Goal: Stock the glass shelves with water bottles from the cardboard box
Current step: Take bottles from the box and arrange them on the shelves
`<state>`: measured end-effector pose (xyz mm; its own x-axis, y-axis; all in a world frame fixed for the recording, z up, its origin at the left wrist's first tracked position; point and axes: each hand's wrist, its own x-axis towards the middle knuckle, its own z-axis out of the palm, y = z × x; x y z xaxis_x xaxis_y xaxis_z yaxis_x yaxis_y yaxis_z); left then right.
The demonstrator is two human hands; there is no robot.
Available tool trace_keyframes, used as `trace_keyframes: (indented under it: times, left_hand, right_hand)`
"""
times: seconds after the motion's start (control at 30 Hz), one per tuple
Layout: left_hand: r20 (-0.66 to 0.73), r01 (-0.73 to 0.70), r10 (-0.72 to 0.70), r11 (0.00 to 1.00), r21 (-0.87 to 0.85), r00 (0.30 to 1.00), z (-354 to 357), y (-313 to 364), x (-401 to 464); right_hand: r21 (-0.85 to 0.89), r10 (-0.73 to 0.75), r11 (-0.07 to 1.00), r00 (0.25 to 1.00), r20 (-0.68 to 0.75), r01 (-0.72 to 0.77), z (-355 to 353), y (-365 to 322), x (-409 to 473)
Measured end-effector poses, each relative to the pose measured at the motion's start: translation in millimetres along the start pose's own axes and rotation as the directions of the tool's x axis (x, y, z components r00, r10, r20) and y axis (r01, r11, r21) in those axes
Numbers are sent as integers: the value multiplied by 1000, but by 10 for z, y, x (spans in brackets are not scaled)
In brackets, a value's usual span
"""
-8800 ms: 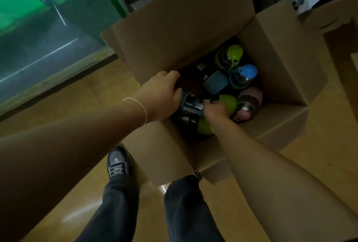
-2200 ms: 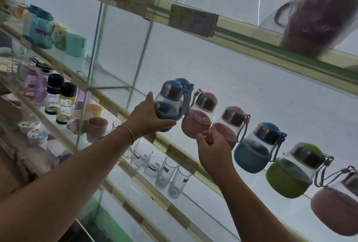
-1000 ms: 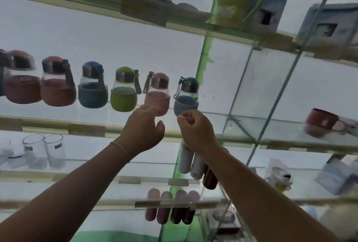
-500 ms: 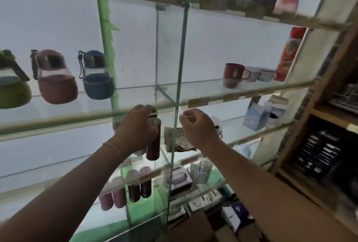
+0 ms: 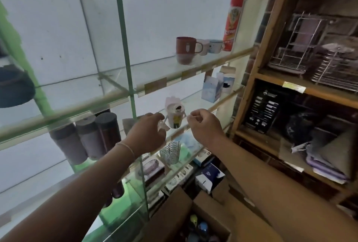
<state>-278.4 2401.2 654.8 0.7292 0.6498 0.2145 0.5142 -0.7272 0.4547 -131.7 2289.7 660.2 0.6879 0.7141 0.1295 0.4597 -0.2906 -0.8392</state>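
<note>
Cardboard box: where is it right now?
The cardboard box sits at the bottom centre of the head view, open, below both forearms, between the glass shelves and the wooden rack.

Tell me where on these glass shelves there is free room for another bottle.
The shelf pane between the green post and the red mug is bare. Below, the dark flasks and the cartoon cup crowd the space.

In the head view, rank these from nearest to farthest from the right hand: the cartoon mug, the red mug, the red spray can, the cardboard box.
Measured from the right hand, as the picture shows it:
1. Cartoon mug, just to its left, on the shelf behind the hands.
2. Red mug, above, one glass shelf up.
3. Cardboard box, below, at the bottom edge.
4. Red spray can, up and to the right, at the shelf's end.
</note>
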Motion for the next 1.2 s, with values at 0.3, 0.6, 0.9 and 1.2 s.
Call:
trace_keyframes:
  times: [0.3, 0.6, 0.9, 1.2]
  left_hand:
    - [280, 48, -30, 997, -57, 960, 1090, -324, 10]
    - [493, 179, -156, 984, 1, 856, 2395, -619, -224]
    - [576, 328, -279, 944, 19, 768, 3871, -920, -451]
    - [581, 411, -347, 911, 23, 737, 5446, -1339, -503]
  right_hand:
    - [-33, 288, 957, 957, -27, -289, 355, 1125, -195]
    - [-123, 538, 841, 840, 79, -527, 693, 2615, -362]
    - [-262, 657, 750, 730, 186, -608, 1133, 4341, -440]
    - [-288, 701, 713, 645, 305, -639, 1967, 6000, -383]
